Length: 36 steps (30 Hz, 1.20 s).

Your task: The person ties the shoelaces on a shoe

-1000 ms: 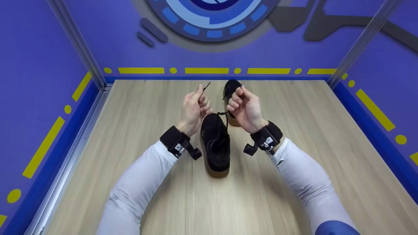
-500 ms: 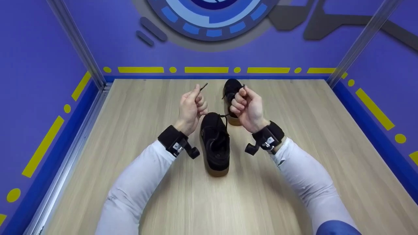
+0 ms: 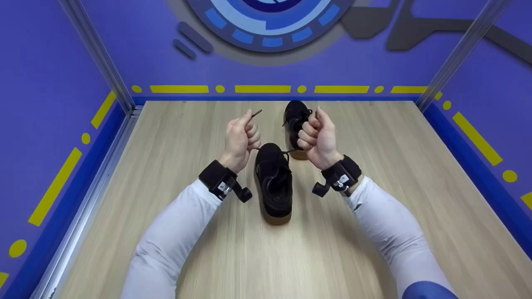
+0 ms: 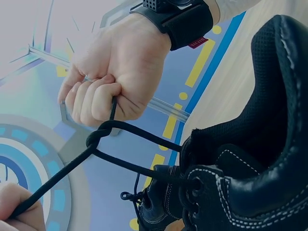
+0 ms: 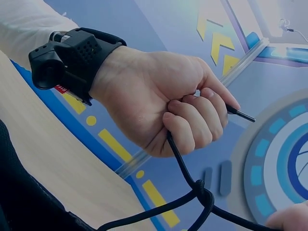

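A black shoe (image 3: pixel 270 155) with a gum-brown sole stands on the table, toe pointing away from me. My left hand (image 3: pixel 242 137) is off its left side, fingers curled round one end of its black shoelace (image 4: pixel 53 179); the tip sticks out past the thumb. On the other side my right hand (image 3: pixel 319 139) grips the other end in a fist, its aglet (image 5: pixel 246 116) poking out beside the index finger. Between the hands the two ends cross in a half knot (image 4: pixel 98 136), raised off the eyelets. The lace runs taut from each fist to this crossing.
Behind it stands a second black shoe (image 3: pixel 296 109), its lace tied, partly hidden by my right hand. The light wood table (image 3: pixel 199 124) ends at a blue patterned back wall (image 3: pixel 266 74), with side walls left and right.
Both hands have moved apart, the left to the left and the right slightly to the right. The lace between them is drawn out wider and its crossing sits lower by the shoe.
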Tool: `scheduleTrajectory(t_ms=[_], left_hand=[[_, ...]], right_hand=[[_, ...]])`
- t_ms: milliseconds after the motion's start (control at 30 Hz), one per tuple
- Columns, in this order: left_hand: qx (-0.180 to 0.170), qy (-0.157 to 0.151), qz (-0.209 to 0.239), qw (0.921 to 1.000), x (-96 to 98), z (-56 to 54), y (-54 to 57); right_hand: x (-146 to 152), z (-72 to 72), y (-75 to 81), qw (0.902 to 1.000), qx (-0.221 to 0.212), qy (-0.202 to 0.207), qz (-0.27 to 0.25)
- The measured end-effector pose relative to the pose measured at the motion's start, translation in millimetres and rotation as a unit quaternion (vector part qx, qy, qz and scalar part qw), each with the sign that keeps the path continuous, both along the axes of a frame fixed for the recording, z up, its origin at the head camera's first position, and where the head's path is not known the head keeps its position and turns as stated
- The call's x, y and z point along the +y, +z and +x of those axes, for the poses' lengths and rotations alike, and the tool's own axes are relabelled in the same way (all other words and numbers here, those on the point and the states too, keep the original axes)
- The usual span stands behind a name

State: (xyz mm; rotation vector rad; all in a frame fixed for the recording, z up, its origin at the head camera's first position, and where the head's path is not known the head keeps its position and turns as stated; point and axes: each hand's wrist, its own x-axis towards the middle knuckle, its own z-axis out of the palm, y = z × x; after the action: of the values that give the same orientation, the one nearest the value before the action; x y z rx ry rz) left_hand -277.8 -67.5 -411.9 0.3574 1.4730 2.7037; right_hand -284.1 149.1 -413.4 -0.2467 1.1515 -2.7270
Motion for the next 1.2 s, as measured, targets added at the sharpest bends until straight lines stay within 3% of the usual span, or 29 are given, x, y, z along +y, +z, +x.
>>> scheduleTrajectory(t_ms=[233,700,1200], left_hand=[[-0.007,0.015,0.001,0.9999,-5.0,0.3,-2.2],[-0.027,0.045,0.006,0.9986,-20.9,-0.4,-8.0],[-0.036,0.039,-0.004,0.9986,-32.7,3.1,-13.8]], right_hand=[[1,0.2,-4.8,0.9982,0.048,-0.011,0.034],[11,0.2,-9.5,0.9989,0.036,-0.019,0.025],[21,-2.2,-17.4,0.9988,0.027,-0.023,0.032]])
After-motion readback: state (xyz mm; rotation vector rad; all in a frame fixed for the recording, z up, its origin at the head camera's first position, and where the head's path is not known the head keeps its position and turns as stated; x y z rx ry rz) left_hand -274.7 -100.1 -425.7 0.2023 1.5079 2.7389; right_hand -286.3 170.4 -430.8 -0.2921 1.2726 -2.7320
